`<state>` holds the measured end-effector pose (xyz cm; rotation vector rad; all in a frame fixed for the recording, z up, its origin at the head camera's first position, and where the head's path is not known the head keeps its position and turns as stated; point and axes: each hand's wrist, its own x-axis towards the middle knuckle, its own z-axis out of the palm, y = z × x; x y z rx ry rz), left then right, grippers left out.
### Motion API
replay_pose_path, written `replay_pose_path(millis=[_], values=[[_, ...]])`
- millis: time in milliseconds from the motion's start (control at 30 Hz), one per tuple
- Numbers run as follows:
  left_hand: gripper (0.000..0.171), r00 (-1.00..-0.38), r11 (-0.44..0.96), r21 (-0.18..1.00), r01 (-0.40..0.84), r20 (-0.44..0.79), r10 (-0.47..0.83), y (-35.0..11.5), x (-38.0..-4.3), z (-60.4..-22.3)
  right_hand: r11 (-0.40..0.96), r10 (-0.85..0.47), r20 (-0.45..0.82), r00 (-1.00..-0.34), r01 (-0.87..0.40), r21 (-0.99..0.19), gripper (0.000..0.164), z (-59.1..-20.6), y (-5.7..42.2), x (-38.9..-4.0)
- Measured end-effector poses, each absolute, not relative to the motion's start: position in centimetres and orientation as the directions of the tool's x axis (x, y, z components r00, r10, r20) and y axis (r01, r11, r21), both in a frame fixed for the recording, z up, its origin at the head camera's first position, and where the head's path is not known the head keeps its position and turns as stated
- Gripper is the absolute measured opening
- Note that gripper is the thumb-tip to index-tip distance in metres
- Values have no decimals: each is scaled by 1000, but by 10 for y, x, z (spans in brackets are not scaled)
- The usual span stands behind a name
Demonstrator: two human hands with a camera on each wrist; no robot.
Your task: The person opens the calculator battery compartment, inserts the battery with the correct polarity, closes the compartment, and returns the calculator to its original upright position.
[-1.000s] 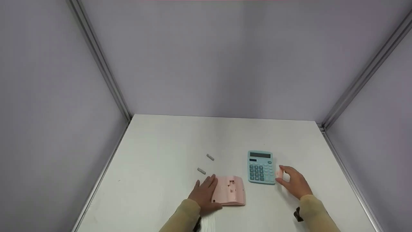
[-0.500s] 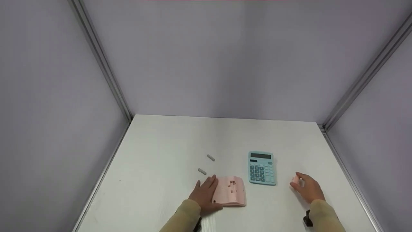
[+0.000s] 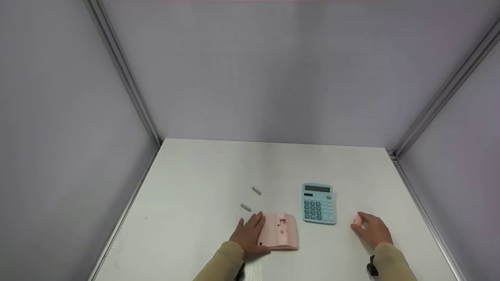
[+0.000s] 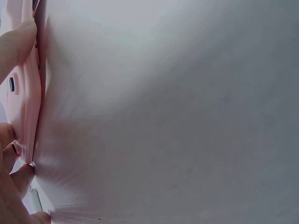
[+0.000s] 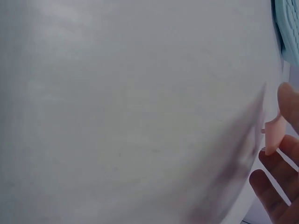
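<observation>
A pink calculator lies face down with its battery compartment uncovered. My left hand rests on its left side, fingers extended and the thumb along the near edge. To the right, my right hand pinches a small pink battery cover between thumb and fingertips. In the right wrist view the cover is held close over the table, a small tab on its edge. Two grey batteries lie beyond the left fingertips.
A blue calculator lies face up between the pink calculator and my right hand. The white table is bounded by grey panels at the back and both sides, with metal rails along the corners.
My right hand has moved right, away from the blue calculator's edge, carrying the battery cover, and in the last half second has shifted only slightly. The left hand stays on the pink calculator.
</observation>
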<state>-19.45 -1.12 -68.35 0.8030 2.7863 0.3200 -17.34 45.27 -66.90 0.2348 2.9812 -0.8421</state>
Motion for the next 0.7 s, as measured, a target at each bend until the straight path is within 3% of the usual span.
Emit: replay_pose_path(millis=[700], values=[[115,-827,826,264,499,-140,544,-12,-195,-685,874,153,-41,-987,155,-460,71,-676,449,-177]])
